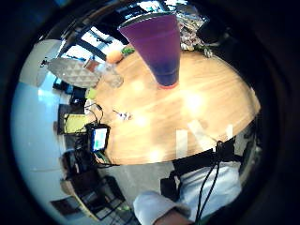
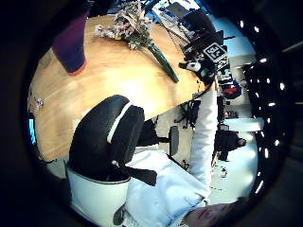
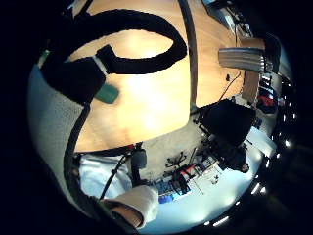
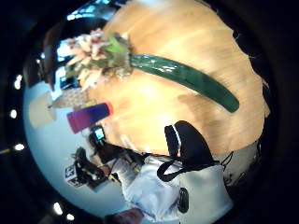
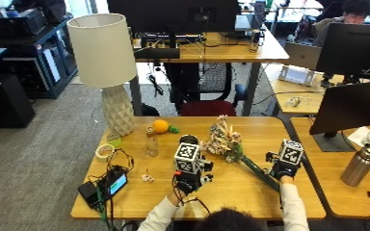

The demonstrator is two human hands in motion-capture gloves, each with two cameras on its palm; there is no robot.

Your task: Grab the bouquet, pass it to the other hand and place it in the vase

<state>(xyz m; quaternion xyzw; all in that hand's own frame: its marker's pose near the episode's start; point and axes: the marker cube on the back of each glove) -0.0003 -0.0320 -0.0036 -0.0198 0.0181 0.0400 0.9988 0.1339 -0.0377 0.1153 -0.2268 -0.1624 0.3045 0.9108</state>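
Bouquet: dried pale-flower bouquet with long green wrapped stem (image 5: 231, 147) lies on my wooden table (image 5: 249, 192), blooms toward 11 o'clock.
Vase: purple tapered vase (image 1: 159, 44) stands behind my left hand (image 5: 188, 179).
Right hand (image 5: 281, 172): hovers above stem end, fingers curled, empty.
Left hand: finger state unclear.

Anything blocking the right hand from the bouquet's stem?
Nothing visible. The bouquet lies on the table, its green stem running toward the right hand, with bare tabletop around it.
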